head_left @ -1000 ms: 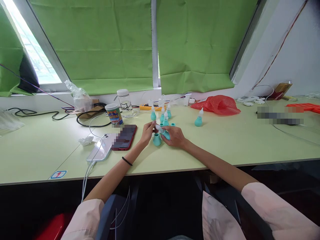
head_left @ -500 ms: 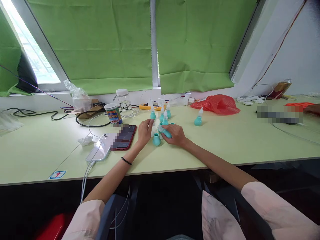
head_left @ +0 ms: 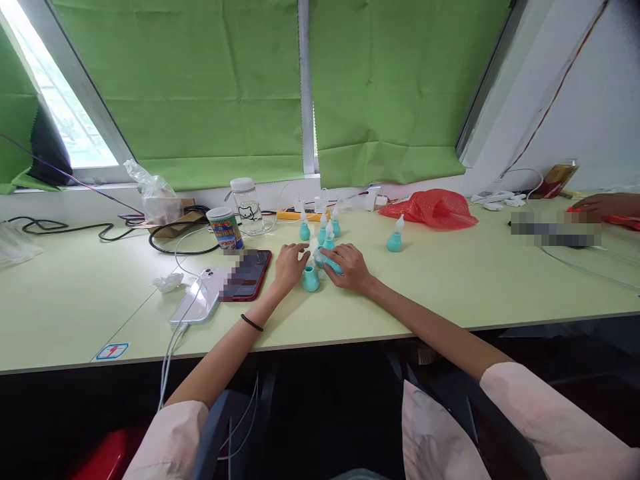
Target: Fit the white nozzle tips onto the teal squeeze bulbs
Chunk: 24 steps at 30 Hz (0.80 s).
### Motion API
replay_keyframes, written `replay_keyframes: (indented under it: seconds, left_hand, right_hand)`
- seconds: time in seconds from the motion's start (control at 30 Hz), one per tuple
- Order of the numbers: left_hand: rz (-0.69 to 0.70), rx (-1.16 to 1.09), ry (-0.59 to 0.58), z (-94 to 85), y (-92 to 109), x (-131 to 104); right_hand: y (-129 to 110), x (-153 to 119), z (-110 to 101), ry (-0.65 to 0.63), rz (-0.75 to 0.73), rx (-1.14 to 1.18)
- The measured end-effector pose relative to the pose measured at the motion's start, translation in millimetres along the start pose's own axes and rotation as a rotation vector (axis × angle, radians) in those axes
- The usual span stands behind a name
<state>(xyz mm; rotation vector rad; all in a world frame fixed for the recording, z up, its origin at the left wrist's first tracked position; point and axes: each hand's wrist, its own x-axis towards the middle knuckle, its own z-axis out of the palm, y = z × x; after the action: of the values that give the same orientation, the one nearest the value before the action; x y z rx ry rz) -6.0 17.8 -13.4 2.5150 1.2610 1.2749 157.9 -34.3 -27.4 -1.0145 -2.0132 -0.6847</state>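
Observation:
Several teal bulb nasal aspirators with clear pointed tips stand in a cluster in the middle of the table. My right hand (head_left: 350, 269) is closed around a tilted teal aspirator bulb (head_left: 334, 267) at the cluster's right side. To its left, my left hand (head_left: 291, 267) has thumb and forefinger apart, with nothing visible between them. Just in front of the hands stands an open teal bulb (head_left: 311, 279) with no tip in its mouth. One tipped aspirator (head_left: 395, 237) stands alone to the right. My right hand partly hides the bulbs beside it.
Left of my hands lie a red-edged phone (head_left: 249, 275) and a pale phone (head_left: 196, 300) with a white cable. Behind them stand a printed canister (head_left: 225, 229) and a clear bottle (head_left: 249, 208). A red plastic bag (head_left: 430, 209) lies at the back; another person's hand (head_left: 610, 205) is far right.
My left thumb and forefinger have parted a little. My right hand stays on the tilted bulb, which has shifted slightly. The other person's hand has come further into view at far right.

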Motion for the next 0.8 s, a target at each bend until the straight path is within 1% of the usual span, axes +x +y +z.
replay_keyframes:
  seconds: [0.1, 0.17, 0.27, 0.33, 0.37, 0.5, 0.57, 0.7, 0.8]
  left_hand:
    - [-0.015, -0.063, -0.037, -0.6, 1, 0]
    - [-0.006, -0.087, -0.035, -1.7, 4, 0]
    - [0.042, -0.081, 0.061, -5.2, 9, -2]
    - [0.101, -0.092, 0.134, -8.6, 14, -3]
    - [0.144, -0.101, 0.150, -10.2, 16, -4]
    - [0.343, -0.101, 0.118, -12.3, 20, -7]
    - [0.402, -0.079, 0.110, -10.9, 19, -8]
    - [0.424, -0.030, 0.103, -8.5, 17, -6]
    - [0.421, 0.024, 0.079, -9.5, 19, -6]
  right_hand:
    - [0, 0, 1, 0.002, 0.001, 0.002]
    - [-1, 0, 1, -0.003, -0.001, 0.000]
    - [-1, 0, 1, -0.002, 0.004, -0.011]
    - [-1, 0, 1, -0.004, 0.022, -0.016]
    - [-1, 0, 1, -0.006, 0.034, -0.017]
    - [-1, 0, 1, -0.012, 0.087, -0.017]
    - [-1, 0, 2, -0.013, 0.108, -0.013]
    - [-2, -1, 2, -0.014, 0.142, 0.007]
    - [-3, -1, 2, -0.008, 0.160, 0.013]
